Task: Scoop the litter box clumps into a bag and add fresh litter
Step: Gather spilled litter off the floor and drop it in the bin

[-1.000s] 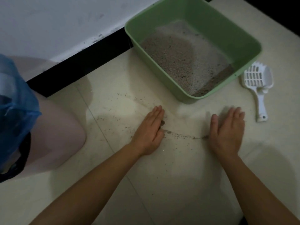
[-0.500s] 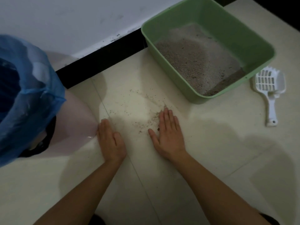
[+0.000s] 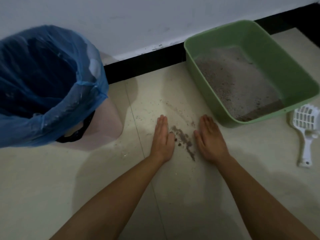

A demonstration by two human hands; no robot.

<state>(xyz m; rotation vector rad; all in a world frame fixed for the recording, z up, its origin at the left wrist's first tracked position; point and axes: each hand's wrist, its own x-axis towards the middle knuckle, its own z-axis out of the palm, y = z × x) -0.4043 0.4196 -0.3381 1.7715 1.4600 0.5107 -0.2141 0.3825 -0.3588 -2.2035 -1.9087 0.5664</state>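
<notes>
Head view: taking the spilled litter (image 3: 182, 138) on the floor tile (image 3: 52, 187) as my landmark, I see the blue bag (image 3: 72, 101), lining a pink bin (image 3: 105, 132), well off to its left. My left hand (image 3: 162, 137) lies flat just left of the pile, fingers straight and together, gripping nothing. My right hand (image 3: 210, 137) lies flat just right of it, fingers likewise extended. Beyond, up and right, sits the green litter box (image 3: 294, 66), with the white scoop (image 3: 305, 129) farthest right.
</notes>
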